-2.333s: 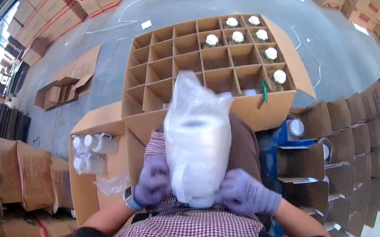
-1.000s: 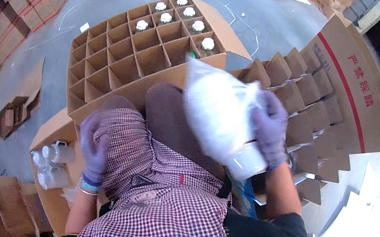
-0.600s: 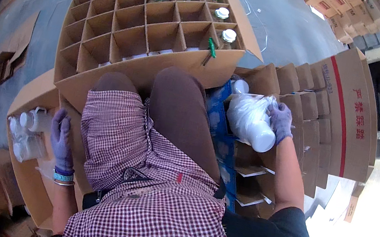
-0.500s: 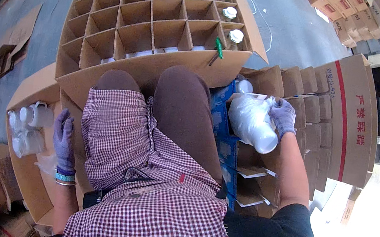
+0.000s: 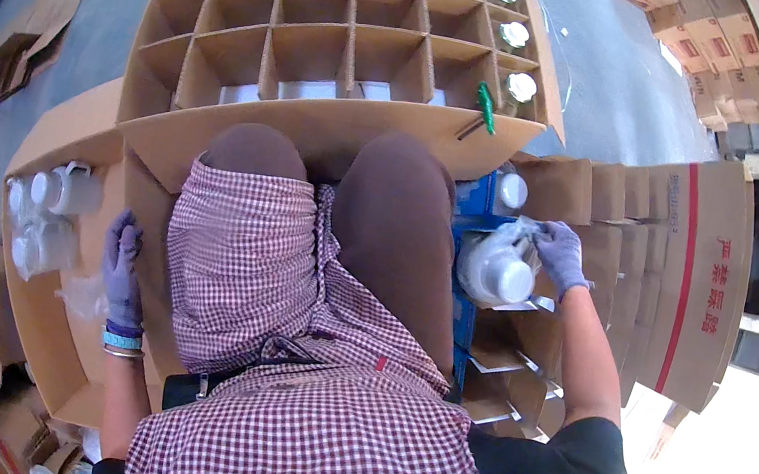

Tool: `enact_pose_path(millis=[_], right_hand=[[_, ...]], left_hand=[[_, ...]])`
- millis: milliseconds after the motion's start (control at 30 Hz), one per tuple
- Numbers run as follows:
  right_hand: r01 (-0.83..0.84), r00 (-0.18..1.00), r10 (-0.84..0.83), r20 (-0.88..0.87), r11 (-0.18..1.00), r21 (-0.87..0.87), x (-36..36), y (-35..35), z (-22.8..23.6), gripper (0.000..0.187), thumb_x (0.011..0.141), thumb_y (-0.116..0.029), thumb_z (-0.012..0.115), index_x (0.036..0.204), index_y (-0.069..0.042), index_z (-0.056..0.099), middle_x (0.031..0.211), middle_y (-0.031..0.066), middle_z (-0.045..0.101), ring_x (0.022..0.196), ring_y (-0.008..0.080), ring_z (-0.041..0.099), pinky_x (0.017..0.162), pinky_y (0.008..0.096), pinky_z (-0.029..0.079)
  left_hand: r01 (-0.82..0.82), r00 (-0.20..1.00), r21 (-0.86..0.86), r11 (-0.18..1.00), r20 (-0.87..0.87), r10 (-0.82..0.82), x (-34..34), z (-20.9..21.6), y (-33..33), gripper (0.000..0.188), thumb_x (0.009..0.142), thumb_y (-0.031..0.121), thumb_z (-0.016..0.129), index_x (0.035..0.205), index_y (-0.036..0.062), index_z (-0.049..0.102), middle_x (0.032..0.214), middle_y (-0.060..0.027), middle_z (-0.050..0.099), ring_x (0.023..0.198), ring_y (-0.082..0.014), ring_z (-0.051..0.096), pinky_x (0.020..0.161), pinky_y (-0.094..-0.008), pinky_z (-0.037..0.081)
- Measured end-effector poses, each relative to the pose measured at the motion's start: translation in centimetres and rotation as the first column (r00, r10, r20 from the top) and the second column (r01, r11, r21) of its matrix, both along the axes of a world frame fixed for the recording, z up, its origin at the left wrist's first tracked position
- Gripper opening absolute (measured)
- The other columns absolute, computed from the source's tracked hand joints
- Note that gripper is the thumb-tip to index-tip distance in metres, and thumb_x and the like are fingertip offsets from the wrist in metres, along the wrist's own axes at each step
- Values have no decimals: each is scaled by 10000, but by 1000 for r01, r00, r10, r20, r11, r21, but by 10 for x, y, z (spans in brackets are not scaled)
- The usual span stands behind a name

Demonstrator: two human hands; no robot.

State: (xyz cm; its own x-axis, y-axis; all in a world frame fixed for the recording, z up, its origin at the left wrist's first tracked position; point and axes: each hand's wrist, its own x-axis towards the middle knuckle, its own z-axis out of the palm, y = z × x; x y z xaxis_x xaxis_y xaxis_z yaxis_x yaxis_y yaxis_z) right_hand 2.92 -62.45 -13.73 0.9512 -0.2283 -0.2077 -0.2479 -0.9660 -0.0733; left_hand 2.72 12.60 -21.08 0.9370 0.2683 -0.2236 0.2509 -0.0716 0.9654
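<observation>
Lower down in its slot than half a second ago, the plastic-wrapped white jug has been tipped more upright. It is set in the divided cardboard box at the right of the frame. Its loose plastic is pinched by the bent fingers of the gloved right hand. At the left, the gloved left hand is held with its fingers nearly straight, and nothing is gripped by it. White jugs are kept beyond it. Bottles with white caps are stood in the large divided box at the top.
</observation>
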Motion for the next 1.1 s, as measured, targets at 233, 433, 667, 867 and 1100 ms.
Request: enact_pose_path(millis=[233, 433, 667, 867, 1100], right_hand=[[16, 999, -29, 28, 924, 383, -18, 83, 33, 215, 902, -116, 638, 1090, -19, 677, 1045, 151, 664, 1009, 298, 630, 907, 370, 489], [18, 1000, -12, -21, 929, 371, -52, 114, 20, 218, 882, -54, 632, 1086, 22, 633, 1031, 143, 602, 962, 283, 606, 886, 364, 490], [73, 996, -52, -67, 930, 360, -17, 168, 57, 282, 851, -33, 648, 1127, 15, 628, 1070, 147, 607, 1011, 294, 605, 890, 369, 499], [-110, 992, 84, 96, 944, 312, 25, 183, 69, 353, 840, -6, 660, 1191, 14, 621, 1171, 160, 621, 1050, 290, 617, 932, 362, 500], [-289, 891, -14, 454, 753, 591, 70, 298, 146, 408, 827, 20, 626, 1234, 9, 606, 1194, 134, 622, 1049, 254, 624, 906, 318, 513]], left_hand=[[-181, 976, 454, 872, -27, 217, -15, -53, 103, 439, 997, 256, 621, 1350, 1, 560, 1314, -170, 609, 1179, -257, 594, 1044, -369, 463], [-272, 935, 890, 367, 153, 320, 75, -92, 234, 847, 762, 435, 810, 1423, 19, 483, 1380, -256, 510, 1282, -419, 490, 1091, -483, 401], [-251, 879, 654, 714, -156, 451, 187, -122, 347, 879, 742, 464, 772, 1484, 160, 412, 1443, -171, 505, 1356, -396, 428, 1125, -494, 354], [-71, 938, 955, 288, -35, 346, 128, -118, 270, 948, 596, 258, 870, 1446, 187, 456, 1342, -180, 540, 1240, -384, 493, 1099, -455, 411], [-486, 862, 729, 483, 492, 124, 58, 144, 118, 926, 608, 258, 933, 1393, 42, 492, 1261, -166, 602, 1126, -329, 611, 986, -413, 504]])
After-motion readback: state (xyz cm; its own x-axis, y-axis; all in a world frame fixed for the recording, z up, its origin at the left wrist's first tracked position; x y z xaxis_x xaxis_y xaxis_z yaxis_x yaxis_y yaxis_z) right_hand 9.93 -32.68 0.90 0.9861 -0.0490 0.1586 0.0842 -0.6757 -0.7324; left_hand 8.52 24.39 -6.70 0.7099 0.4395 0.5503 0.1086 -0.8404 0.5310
